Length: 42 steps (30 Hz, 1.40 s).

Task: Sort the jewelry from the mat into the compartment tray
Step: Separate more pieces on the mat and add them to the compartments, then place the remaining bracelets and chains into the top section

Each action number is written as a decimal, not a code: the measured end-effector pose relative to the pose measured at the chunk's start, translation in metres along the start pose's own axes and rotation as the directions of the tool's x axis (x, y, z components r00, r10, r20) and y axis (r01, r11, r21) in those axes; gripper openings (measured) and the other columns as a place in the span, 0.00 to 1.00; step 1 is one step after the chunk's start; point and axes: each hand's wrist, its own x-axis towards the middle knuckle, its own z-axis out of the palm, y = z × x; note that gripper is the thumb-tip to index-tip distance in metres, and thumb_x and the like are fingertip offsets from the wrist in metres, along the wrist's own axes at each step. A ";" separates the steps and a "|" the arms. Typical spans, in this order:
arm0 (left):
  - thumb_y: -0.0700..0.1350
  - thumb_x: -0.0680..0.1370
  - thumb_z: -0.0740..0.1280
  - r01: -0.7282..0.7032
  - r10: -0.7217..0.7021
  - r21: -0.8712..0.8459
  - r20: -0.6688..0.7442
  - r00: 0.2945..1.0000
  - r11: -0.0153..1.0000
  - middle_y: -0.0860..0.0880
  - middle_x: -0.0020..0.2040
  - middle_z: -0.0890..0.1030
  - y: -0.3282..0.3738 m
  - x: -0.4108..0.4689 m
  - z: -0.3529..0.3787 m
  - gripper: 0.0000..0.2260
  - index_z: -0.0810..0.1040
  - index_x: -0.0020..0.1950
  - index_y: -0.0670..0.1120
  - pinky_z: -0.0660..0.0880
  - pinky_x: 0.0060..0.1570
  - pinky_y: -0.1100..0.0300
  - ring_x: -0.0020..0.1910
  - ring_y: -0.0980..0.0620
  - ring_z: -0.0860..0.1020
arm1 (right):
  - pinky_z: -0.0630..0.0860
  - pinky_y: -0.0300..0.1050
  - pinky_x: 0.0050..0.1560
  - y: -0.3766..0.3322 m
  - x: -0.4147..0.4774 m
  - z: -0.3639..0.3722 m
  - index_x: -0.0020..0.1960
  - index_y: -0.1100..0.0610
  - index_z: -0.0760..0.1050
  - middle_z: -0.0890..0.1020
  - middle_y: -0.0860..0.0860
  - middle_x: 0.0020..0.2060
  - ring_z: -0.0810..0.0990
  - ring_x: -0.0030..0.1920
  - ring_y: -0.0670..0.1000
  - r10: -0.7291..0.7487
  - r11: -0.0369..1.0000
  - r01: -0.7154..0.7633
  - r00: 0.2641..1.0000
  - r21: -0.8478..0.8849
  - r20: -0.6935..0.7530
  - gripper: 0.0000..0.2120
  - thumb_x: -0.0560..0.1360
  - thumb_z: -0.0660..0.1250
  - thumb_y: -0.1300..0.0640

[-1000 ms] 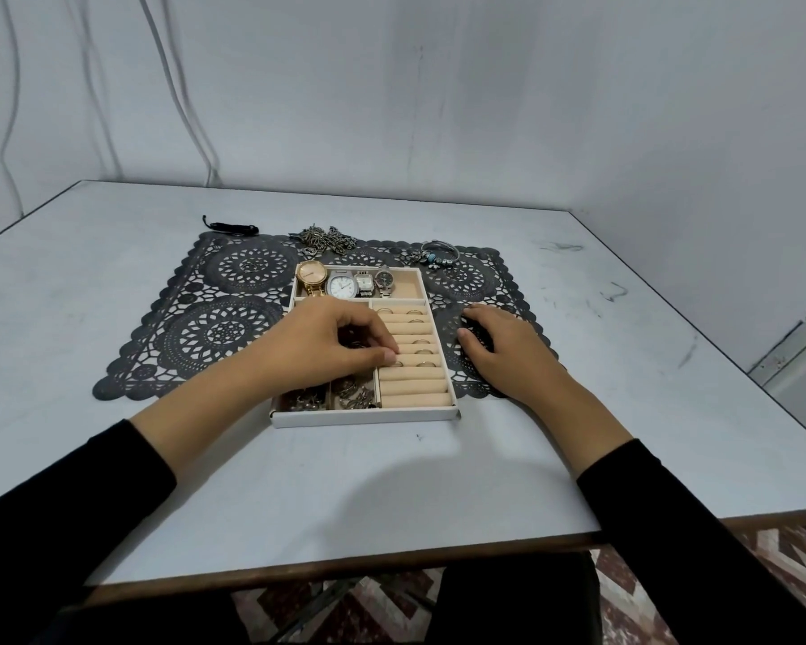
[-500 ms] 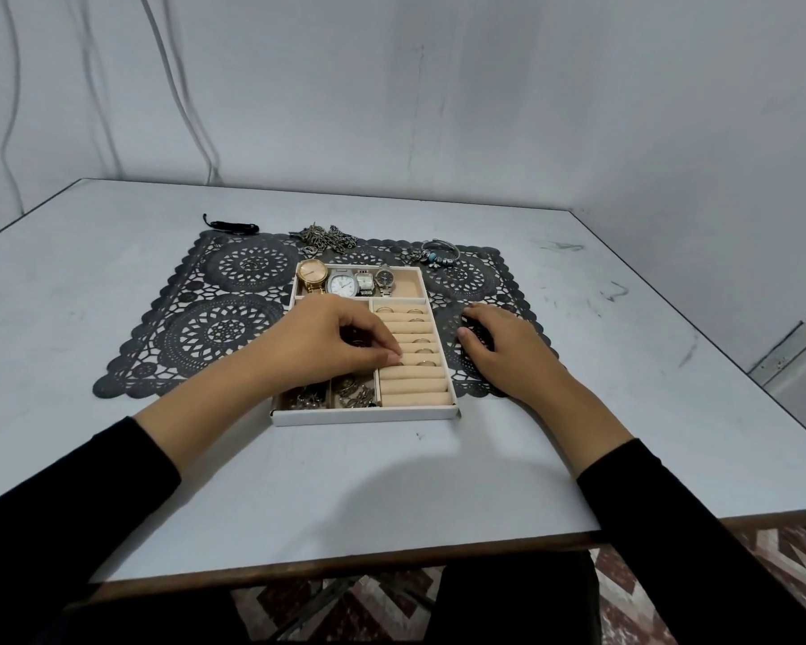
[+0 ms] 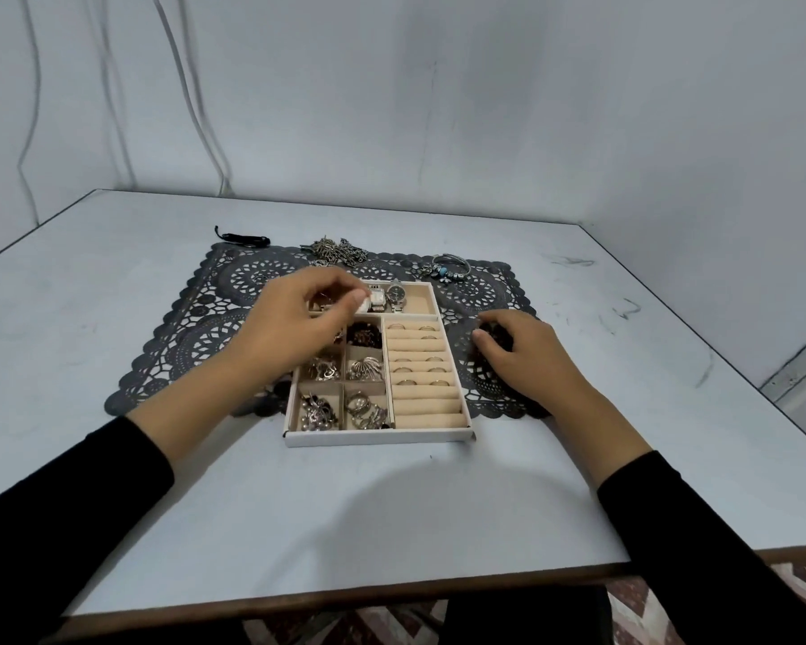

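The white compartment tray (image 3: 378,437) lies on the black lace mat (image 3: 205,337). It has beige ring rolls with several rings (image 3: 422,365), watches (image 3: 395,295) in the back section, and small sections of silver pieces and dark beads (image 3: 364,335). My left hand (image 3: 303,318) hovers over the watch section with thumb and forefinger brought together beside a silver watch; what they pinch, if anything, is hidden. My right hand (image 3: 531,360) rests on the mat right of the tray, its fingers curled round a dark beaded piece (image 3: 496,331).
A heap of metal chains (image 3: 338,250) and a silver bracelet with blue beads (image 3: 447,267) lie at the mat's back edge. A black cord (image 3: 243,238) lies on the grey table (image 3: 392,514) beyond the mat's back left corner. Walls close off the back and right.
My left hand has lifted from the ring rolls and moved back and left over the watch section, uncovering the small compartments. My right hand has stayed put on the mat.
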 end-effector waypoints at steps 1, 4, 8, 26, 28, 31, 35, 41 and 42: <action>0.47 0.78 0.68 0.005 -0.005 0.007 -0.039 0.999 1.000 0.54 0.47 0.82 -0.006 0.004 -0.003 0.05 0.82 0.53 0.51 0.81 0.47 0.53 0.48 0.52 0.81 | 0.66 0.36 0.56 0.000 0.004 -0.001 0.63 0.55 0.75 0.79 0.50 0.58 0.74 0.59 0.49 0.005 1.000 -0.005 1.000 0.008 -0.013 0.16 0.78 0.64 0.52; 0.46 0.80 0.66 -0.018 0.039 0.182 -0.114 0.993 0.983 0.53 0.51 0.82 -0.029 0.019 -0.016 0.06 0.80 0.56 0.50 0.76 0.51 0.62 0.50 0.56 0.79 | 0.65 0.37 0.58 0.000 0.021 -0.001 0.63 0.55 0.75 0.79 0.50 0.59 0.74 0.61 0.50 0.006 1.000 -0.005 0.998 0.010 -0.055 0.16 0.77 0.65 0.52; 0.48 0.81 0.64 -0.022 0.061 0.387 -0.089 0.994 0.922 0.51 0.58 0.79 -0.063 0.038 -0.034 0.09 0.79 0.59 0.49 0.70 0.56 0.58 0.57 0.53 0.76 | 0.68 0.41 0.61 -0.002 0.046 0.002 0.63 0.56 0.76 0.79 0.52 0.59 0.75 0.60 0.50 0.019 0.999 -0.014 0.995 0.051 -0.099 0.15 0.77 0.66 0.54; 0.45 0.79 0.67 0.065 -0.042 0.516 -0.056 0.998 0.854 0.48 0.67 0.76 -0.140 0.101 -0.096 0.15 0.78 0.66 0.50 0.65 0.63 0.60 0.66 0.49 0.73 | 0.66 0.36 0.55 0.012 0.129 0.035 0.56 0.52 0.82 0.81 0.49 0.54 0.74 0.52 0.45 -0.005 0.998 0.008 0.999 0.061 -0.044 0.10 0.75 0.69 0.56; 0.45 0.79 0.67 0.058 -0.042 0.522 -0.044 0.998 0.851 0.48 0.68 0.75 -0.147 0.109 -0.101 0.14 0.78 0.65 0.50 0.64 0.66 0.58 0.68 0.49 0.72 | 0.65 0.36 0.53 0.013 0.133 0.038 0.55 0.52 0.82 0.81 0.49 0.53 0.73 0.50 0.44 0.000 0.998 0.004 0.999 0.062 -0.049 0.09 0.75 0.69 0.56; 0.45 0.79 0.67 0.042 -0.031 0.517 -0.029 0.999 0.855 0.51 0.68 0.76 -0.153 0.119 -0.106 0.14 0.79 0.64 0.51 0.65 0.64 0.62 0.66 0.52 0.73 | 0.66 0.36 0.53 0.015 0.139 0.040 0.53 0.52 0.82 0.81 0.48 0.51 0.74 0.50 0.45 -0.002 0.997 0.007 0.998 0.079 -0.058 0.08 0.75 0.69 0.56; 0.44 0.79 0.68 0.037 -0.029 0.465 -0.024 0.999 0.884 0.55 0.61 0.80 -0.156 0.129 -0.110 0.12 0.81 0.61 0.53 0.66 0.59 0.65 0.60 0.56 0.75 | 0.67 0.36 0.53 0.018 0.143 0.042 0.51 0.51 0.83 0.81 0.47 0.50 0.75 0.50 0.45 0.003 0.995 0.004 0.998 0.104 -0.066 0.07 0.75 0.70 0.58; 0.45 0.77 0.71 0.111 -0.114 0.388 -0.014 0.993 0.915 0.56 0.55 0.83 -0.159 0.139 -0.115 0.09 0.84 0.55 0.54 0.68 0.59 0.63 0.57 0.56 0.78 | 0.72 0.44 0.59 0.026 0.148 0.043 0.49 0.49 0.83 0.82 0.47 0.52 0.77 0.54 0.48 0.037 0.991 -0.031 0.998 0.131 -0.045 0.07 0.74 0.71 0.58; 0.45 0.77 0.71 0.119 -0.122 0.376 -0.016 0.992 0.919 0.56 0.54 0.84 -0.159 0.140 -0.116 0.08 0.84 0.55 0.54 0.67 0.58 0.65 0.57 0.56 0.78 | 0.72 0.43 0.57 0.026 0.149 0.043 0.49 0.48 0.83 0.82 0.47 0.51 0.77 0.53 0.48 0.044 0.990 -0.038 0.998 0.136 -0.043 0.07 0.74 0.71 0.58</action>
